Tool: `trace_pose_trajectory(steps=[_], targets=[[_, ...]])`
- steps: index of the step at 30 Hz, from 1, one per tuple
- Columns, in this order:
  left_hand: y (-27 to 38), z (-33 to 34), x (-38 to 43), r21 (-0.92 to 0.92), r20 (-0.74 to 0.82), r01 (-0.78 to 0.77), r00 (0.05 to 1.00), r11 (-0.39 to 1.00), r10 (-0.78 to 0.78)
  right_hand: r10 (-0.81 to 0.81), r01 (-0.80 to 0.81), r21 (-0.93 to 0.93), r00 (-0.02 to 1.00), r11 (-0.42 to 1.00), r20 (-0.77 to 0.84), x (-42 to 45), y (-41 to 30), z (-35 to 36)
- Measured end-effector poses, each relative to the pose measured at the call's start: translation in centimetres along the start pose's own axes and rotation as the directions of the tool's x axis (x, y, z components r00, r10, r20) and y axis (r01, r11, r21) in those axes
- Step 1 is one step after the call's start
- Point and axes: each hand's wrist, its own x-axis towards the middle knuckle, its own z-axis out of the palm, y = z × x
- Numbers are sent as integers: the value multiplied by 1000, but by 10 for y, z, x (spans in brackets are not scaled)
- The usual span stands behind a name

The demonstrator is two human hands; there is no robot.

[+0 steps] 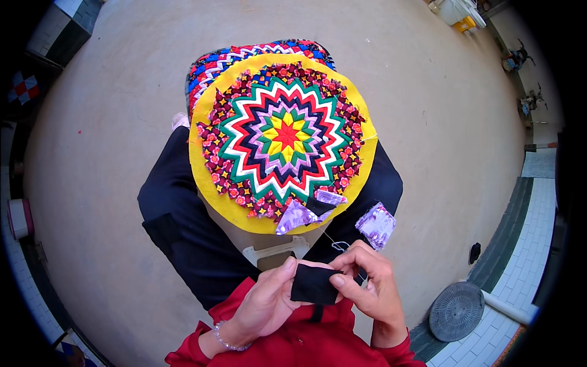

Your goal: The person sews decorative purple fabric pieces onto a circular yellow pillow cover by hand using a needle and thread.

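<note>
Between my two hands lies a small black fabric square (315, 284). My left hand (270, 298) supports it from the left and beneath, its thumb at the upper left edge. My right hand (367, 280) pinches the right edge between thumb and forefinger. White thread (339, 245) runs from there up to a round patchwork piece (286, 130) with a yellow backing, resting over the knees. Folded purple-and-white patches (296, 215) and a black one (319, 206) sit at its near edge. A stack of purple floral squares (376, 225) is on the right thigh. No needle can be made out.
Beyond the round piece is a multicoloured patchwork cushion (206, 73). A white plastic stool part (277, 250) shows between the legs. At the lower right, a grey woven round item (457, 312) stands by white tiles (513, 257). Buckets (451, 11) are at the top right.
</note>
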Motion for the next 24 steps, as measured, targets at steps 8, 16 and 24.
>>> trace_pose_trajectory(steps=[8,16,24], targets=[[-2,-4,-3,125,-62,-119,990,985,127,-17,16,29,1000,999,14,2,14,12],[7,3,-8,89,-67,-115,990,989,121,-201,203,10,973,979,-115,7,16,20],[2,-13,-6,363,-112,-107,981,926,157,-508,459,-373,860,806,-40,4,18,16]])
